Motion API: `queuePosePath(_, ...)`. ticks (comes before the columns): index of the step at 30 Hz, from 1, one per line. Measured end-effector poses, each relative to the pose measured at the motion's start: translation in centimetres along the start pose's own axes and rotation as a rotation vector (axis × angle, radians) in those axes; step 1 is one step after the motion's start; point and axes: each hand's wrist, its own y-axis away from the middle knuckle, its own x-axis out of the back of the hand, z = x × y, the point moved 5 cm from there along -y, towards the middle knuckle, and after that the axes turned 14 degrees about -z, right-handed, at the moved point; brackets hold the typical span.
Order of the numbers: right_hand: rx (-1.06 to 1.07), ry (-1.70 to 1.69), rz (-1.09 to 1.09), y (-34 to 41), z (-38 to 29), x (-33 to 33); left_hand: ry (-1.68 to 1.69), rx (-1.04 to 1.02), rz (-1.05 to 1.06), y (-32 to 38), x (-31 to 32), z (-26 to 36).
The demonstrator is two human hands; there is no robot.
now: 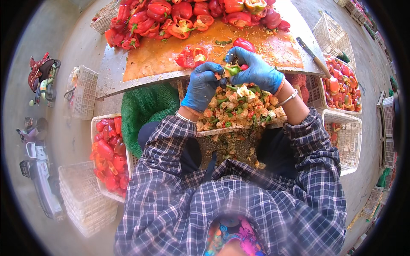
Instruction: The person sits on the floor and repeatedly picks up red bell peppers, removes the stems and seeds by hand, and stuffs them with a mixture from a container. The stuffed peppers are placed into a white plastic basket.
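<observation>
Both my hands wear blue gloves and meet above a crate [224, 130] heaped with pepper cores, seeds and green stems [240, 105]. My right hand [258, 70] is curled around a pepper core with a green stem [233, 69]; a bit of red shows by its fingers. My left hand [205, 84] is beside it, fingers pinched, with a small reddish pepper piece [217, 76] at the tips. Its fingertips are partly hidden. Just beyond, on the orange-stained board [153, 64], lie a cut-open red pepper [191, 57] and another red pepper [244, 44].
Red peppers [179, 14] pile up at the table's far side. A knife [314, 57] with a wooden handle lies at its right edge. Crates of cut peppers stand left [110, 153] and right [342, 84]. Green netting [149, 105] hangs near my left knee; stacked crates [85, 195] stand behind.
</observation>
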Motion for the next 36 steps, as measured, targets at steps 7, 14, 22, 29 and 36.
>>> queuePosePath(7,-0.130,-0.452,0.057,0.5,-0.4,0.9,0.089,0.004,0.122,-0.6,0.4,0.1)
queuePosePath(14,-0.056,-0.261,-0.015,0.0,0.2,0.2,-0.334,0.073,0.150,-0.3,-2.0,2.6)
queuePosePath(22,0.062,-0.381,-0.101,-0.9,-0.1,-2.2,-0.323,0.157,0.221,0.1,-1.4,1.3)
queuePosePath(29,-0.014,-0.543,0.074,-0.1,0.1,0.6,0.143,-0.007,0.178,-0.1,1.1,1.3)
queuePosePath(36,-0.074,-0.686,0.291,-0.7,1.2,0.3,-0.272,0.188,0.270,0.4,-0.8,0.5)
